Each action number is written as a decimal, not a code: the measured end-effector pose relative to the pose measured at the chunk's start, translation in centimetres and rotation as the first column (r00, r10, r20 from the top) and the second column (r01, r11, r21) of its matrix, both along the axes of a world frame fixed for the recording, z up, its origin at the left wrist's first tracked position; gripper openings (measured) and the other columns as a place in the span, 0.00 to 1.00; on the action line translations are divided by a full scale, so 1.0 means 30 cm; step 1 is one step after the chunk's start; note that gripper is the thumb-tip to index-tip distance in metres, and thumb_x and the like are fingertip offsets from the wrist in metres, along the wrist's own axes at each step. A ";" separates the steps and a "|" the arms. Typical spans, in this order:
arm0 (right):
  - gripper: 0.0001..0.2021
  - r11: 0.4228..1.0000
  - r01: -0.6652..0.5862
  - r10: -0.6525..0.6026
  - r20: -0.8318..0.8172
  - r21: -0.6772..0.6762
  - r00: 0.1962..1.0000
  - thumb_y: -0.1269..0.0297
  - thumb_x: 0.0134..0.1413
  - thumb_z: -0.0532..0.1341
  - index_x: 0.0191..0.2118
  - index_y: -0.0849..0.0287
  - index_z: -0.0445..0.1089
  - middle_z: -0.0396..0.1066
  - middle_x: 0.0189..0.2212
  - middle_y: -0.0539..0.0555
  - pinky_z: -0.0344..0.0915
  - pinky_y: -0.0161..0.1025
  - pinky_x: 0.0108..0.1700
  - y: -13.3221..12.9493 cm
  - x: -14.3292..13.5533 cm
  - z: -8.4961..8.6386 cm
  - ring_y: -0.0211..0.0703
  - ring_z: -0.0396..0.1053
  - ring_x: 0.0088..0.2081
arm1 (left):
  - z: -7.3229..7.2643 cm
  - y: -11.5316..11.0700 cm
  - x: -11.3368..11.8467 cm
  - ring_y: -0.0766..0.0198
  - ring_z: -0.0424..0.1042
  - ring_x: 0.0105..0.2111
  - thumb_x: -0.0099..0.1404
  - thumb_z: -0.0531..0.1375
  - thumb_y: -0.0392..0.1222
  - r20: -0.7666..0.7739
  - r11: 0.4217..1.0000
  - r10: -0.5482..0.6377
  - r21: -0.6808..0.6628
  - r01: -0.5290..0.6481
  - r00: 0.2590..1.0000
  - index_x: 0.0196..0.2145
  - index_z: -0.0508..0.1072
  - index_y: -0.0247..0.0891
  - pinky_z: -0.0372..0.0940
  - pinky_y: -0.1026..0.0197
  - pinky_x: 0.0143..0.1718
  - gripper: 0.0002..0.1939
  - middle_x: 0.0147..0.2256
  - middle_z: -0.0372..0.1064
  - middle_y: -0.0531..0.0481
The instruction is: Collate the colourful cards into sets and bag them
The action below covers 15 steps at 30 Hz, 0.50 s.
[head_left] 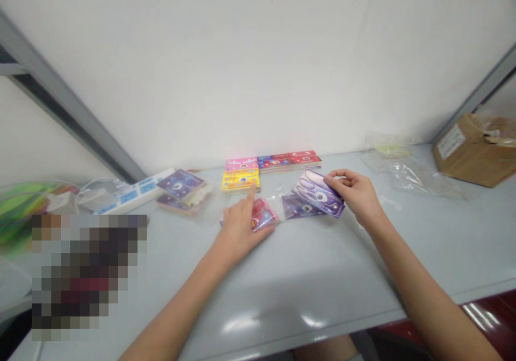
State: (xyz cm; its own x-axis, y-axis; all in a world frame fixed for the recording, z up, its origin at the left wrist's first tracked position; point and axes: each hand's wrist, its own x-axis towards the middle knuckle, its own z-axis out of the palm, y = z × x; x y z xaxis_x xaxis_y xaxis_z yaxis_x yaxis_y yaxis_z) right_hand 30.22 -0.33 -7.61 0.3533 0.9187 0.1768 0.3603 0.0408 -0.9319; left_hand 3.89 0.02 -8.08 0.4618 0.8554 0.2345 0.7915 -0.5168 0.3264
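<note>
Just right of the frame's centre, our right hand [358,194] holds a purple card pack [318,191], its grip pinched on the pack's right end, thumb on top and fingers beneath, so the pack hangs tilted just above the grey surface [322,275]. Under it lies a second purple pack [296,206]. Our left hand [237,232] rests flat at centre, forefinger stretched toward the yellow card stack [241,181], the other fingers loose over a red wrapped pack [263,216]; it grips nothing. Behind stand pink [242,163], blue [273,162] and red [303,158] stacks in a row. We judge the purple pack light, thin and fairly stiff, its glossy wrapping likely slippery, so an edge pinch across the short end seems best. At left lie another purple card bundle [181,184] and a white power strip [129,193]; a cardboard box [475,148] sits upper right.
</note>
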 end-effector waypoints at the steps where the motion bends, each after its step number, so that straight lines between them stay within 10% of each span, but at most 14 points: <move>1: 0.19 1.000 -0.014 0.015 -0.031 0.022 0.999 0.50 0.41 0.60 0.34 0.62 0.69 0.64 0.17 0.49 0.51 0.32 0.21 0.000 0.002 0.004 0.35 0.59 0.18 | 0.001 -0.001 0.000 0.48 0.61 0.47 0.55 0.59 0.52 0.001 1.000 -0.017 -0.001 0.017 1.000 0.61 0.34 0.38 0.55 0.49 0.45 0.47 0.47 0.62 0.40; 10: 0.15 0.950 -0.262 0.256 -0.058 -0.168 0.965 0.53 0.39 0.62 0.28 0.62 0.74 0.72 0.24 0.53 0.58 0.34 0.26 -0.017 -0.033 0.005 0.37 0.64 0.23 | 0.027 -0.019 0.000 0.52 0.59 0.50 0.51 0.63 0.50 0.033 0.973 -0.229 0.001 0.229 0.973 0.61 0.32 0.44 0.51 0.51 0.50 0.51 0.52 0.58 0.44; 15: 0.14 0.944 -0.201 0.204 -0.015 -0.263 0.979 0.54 0.37 0.63 0.25 0.62 0.75 0.71 0.20 0.52 0.56 0.34 0.23 -0.015 -0.009 -0.002 0.37 0.62 0.21 | 0.035 -0.025 -0.002 0.52 0.57 0.51 0.53 0.63 0.49 0.049 0.973 -0.232 0.021 0.232 0.971 0.61 0.32 0.45 0.51 0.51 0.51 0.50 0.53 0.57 0.44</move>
State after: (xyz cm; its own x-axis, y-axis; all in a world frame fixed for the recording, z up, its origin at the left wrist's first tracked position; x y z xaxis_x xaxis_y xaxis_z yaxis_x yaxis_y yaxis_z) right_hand 29.96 -0.79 -7.68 0.1541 0.9851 -0.0760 0.3810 -0.1302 -0.9154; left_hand 3.83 -0.72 -7.03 0.6345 0.7225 0.2748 0.6320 -0.6896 0.3537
